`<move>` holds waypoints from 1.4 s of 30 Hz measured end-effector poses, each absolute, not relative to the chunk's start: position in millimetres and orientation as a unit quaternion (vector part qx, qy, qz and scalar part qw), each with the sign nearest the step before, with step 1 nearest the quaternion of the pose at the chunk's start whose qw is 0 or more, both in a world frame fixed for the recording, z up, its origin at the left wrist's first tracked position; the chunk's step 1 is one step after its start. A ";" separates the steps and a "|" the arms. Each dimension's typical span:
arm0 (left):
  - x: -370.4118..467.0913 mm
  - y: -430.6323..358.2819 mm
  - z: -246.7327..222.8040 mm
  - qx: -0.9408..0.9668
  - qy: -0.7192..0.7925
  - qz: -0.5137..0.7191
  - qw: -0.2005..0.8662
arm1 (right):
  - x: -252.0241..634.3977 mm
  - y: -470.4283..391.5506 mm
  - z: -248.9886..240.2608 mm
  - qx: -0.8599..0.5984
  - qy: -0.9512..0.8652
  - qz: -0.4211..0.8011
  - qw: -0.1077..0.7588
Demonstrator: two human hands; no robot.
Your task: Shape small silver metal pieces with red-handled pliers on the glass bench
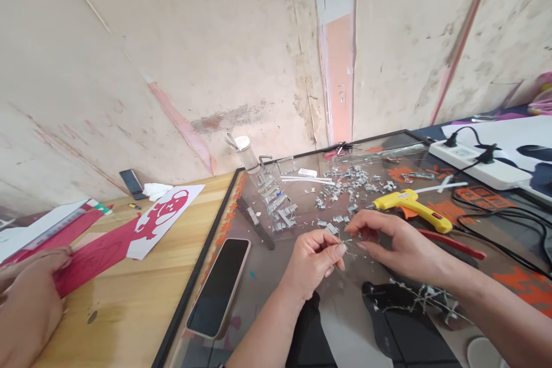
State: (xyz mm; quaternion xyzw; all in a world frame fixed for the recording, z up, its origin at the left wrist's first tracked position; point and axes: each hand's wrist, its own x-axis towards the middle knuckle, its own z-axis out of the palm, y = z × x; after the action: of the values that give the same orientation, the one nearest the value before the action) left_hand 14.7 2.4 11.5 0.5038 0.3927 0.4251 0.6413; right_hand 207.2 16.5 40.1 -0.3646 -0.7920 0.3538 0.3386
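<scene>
My left hand [317,259] is closed in a pinch on a small piece of thin wire [350,242], whose fine ends stick out past the fingertips. Right beside it, my right hand [394,241] has its thumb and forefinger apart around the wire's free ends; whether they touch it is hard to tell. A yellow glue gun [411,205] with a white glue stick in its back lies just beyond my right hand. Under my right forearm rests a tangle of thin wires with whitish bits [426,299]. Small grey metal pieces [356,181] are scattered ahead of my hands.
A phone [219,287] lies left on the glass table. A red handle [455,244] shows behind my right wrist. Cables run from a white power strip [474,164]. A lidded jar [246,152] stands at the wall. Another person's hands [37,293] hold red paper [101,256] at left.
</scene>
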 end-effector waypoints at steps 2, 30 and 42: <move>14.8 3.1 11.5 0.495 0.394 0.426 0.647 | 206.6 13.8 40.8 -0.342 -0.827 0.289 0.340; 7.5 6.8 12.0 0.238 0.275 0.319 0.875 | 208.7 14.0 29.3 -0.203 -0.926 -0.052 0.314; 17.6 2.4 11.5 0.306 0.310 0.354 0.828 | 204.4 10.8 29.1 -0.216 -0.915 0.004 0.340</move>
State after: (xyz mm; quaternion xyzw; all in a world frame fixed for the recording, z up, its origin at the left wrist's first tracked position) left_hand 17.6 2.4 11.5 0.3056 0.3100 0.3542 0.8277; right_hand 204.4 10.8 29.1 -0.2164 -0.9152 0.0036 0.3399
